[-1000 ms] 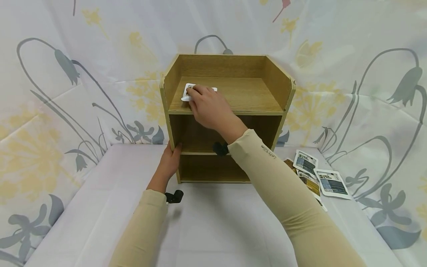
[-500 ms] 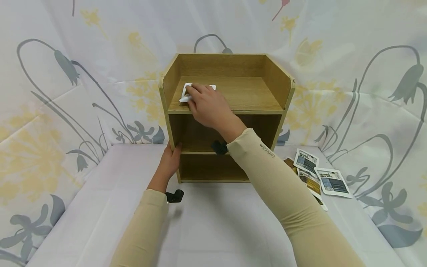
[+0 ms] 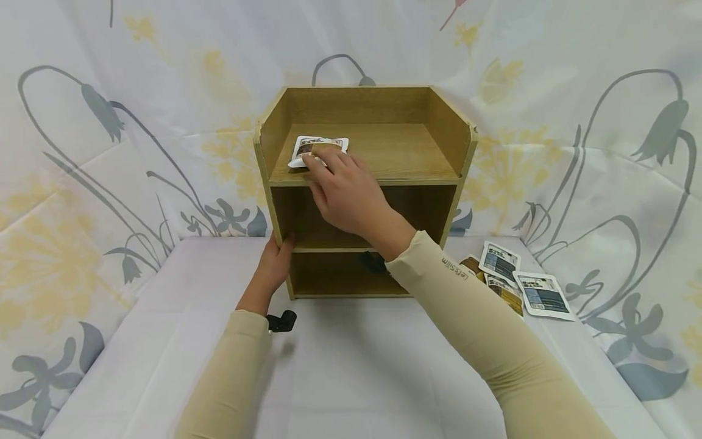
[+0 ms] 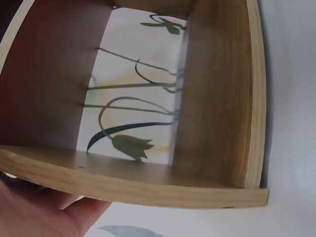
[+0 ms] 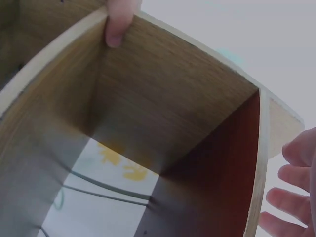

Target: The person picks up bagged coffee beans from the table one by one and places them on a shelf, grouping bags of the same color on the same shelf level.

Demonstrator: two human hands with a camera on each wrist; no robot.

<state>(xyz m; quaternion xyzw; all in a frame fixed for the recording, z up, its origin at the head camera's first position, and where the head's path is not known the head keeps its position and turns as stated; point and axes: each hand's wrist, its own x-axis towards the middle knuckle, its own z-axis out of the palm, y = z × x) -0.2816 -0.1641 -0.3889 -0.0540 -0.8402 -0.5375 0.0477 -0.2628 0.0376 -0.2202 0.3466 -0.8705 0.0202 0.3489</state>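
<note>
A small wooden shelf unit (image 3: pixel 373 139) with a raised rim round its top stands against the cloth backdrop. On the left of its top board lies a white-edged sachet (image 3: pixel 312 145) with brown and gold print. My right hand (image 3: pixel 351 192) hovers at the front of that board, its relaxed fingers at the sachet's near edge; whether they touch it is hard to tell. Its fingertips (image 5: pixel 289 202) hold nothing in the right wrist view. My left hand (image 3: pixel 274 265) grips the unit's left side panel, with the thumb (image 5: pixel 118 27) inside and the other fingers mostly hidden.
Several similar sachets (image 3: pixel 543 296) lie overlapping on the white table cloth (image 3: pixel 351 372) to the right of the unit. Two compartments sit below the top board. In the left wrist view, flowered cloth (image 4: pixel 133 108) shows through a compartment's back.
The fingers of my right hand have come off the sachet and drawn back slightly, so more of its print shows. My left hand keeps its grip. The head view has shifted a little.
</note>
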